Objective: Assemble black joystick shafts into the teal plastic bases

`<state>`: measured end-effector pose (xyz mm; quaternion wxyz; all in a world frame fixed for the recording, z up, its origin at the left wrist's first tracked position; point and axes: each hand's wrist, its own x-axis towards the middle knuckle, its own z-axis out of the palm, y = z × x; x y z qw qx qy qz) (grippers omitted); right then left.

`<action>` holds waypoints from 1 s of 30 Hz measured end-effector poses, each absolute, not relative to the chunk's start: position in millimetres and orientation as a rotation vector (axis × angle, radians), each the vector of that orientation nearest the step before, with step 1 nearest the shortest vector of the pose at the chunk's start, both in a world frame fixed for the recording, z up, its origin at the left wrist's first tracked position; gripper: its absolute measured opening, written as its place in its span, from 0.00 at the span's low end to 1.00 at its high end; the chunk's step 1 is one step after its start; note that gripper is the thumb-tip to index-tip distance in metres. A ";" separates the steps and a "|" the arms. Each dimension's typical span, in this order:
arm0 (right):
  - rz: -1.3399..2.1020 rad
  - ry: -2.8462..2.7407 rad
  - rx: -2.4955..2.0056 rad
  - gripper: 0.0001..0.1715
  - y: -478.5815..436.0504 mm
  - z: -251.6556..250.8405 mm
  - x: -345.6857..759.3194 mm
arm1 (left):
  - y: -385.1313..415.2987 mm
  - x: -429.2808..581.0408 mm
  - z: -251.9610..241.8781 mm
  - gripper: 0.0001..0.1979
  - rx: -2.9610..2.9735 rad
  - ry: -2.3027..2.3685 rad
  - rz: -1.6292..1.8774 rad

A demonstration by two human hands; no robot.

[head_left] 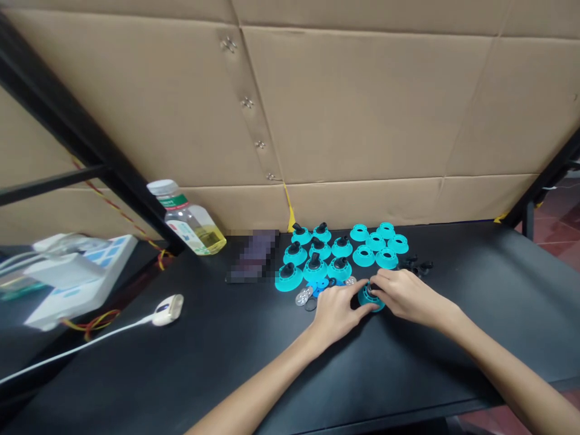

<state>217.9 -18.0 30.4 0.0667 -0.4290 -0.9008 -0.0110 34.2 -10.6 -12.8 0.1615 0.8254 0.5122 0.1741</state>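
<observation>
Nearest to me, both bare forearms run in to the left hand [338, 314] and right hand [405, 296], which close around the teal flanged base [370, 300] on the black table [226, 368]. Both hands are narrow and holding it: the left fingers [357, 291] press against its near side, and the right fingers [379, 279] curl over its top, around a dark knob [372, 289] that they mostly hide

Just left of the base lie metal discs [302, 296], a dark disc [310, 304] and small blue pieces [319, 286]. Just beyond it and to the right sit loose black knobs [414, 264]. Directly beyond it, teal bases with upright black knobs [315, 269] stand in rows, and teal bases without knobs [376, 241] are grouped further right

Well left of the base, a white cord [90, 341] leads to a small white corded device [167, 310]. Further out that way are a pixelated object [251, 257], a plastic bottle [185, 217] holding yellow liquid and a tilted white box [81, 278]. Farthest beyond the base rises a cardboard wall [362, 109], with yellow tape [290, 208] at its foot
</observation>
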 end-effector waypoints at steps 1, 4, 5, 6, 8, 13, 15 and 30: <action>-0.075 -2.726 -1.284 0.13 -18.7 28.7 217.6 | -10.4 34.2 -12.8 0.26 2.357 1.459 0.500; -0.203 -2.748 -1.265 0.15 -19.4 24.1 216.2 | -9.7 34.3 -13.2 0.26 2.367 1.447 0.517; -0.232 -2.755 -1.266 0.16 -19.0 23.1 215.5 | -9.4 34.3 -13.4 0.25 2.373 1.439 0.524; -0.254 -2.762 -1.271 0.17 -18.3 22.4 214.8 | -9.1 34.2 -13.6 0.25 2.379 1.429 0.531; -0.280 -2.781 -1.292 0.18 -16.0 21.7 213.0 | -8.3 34.1 -14.1 0.24 2.390 1.409 0.540; -0.347 -2.780 -1.453 0.20 -10.0 21.9 208.3 | -5.4 35.0 -14.9 0.24 2.377 1.434 0.562; -0.358 -2.756 -1.505 0.21 -10.8 24.3 207.2 | -4.5 35.8 -14.3 0.24 2.351 1.435 0.578; -0.106 -2.695 -1.506 0.25 -10.3 44.8 205.2 | -1.4 33.4 -16.2 0.22 2.325 1.333 0.646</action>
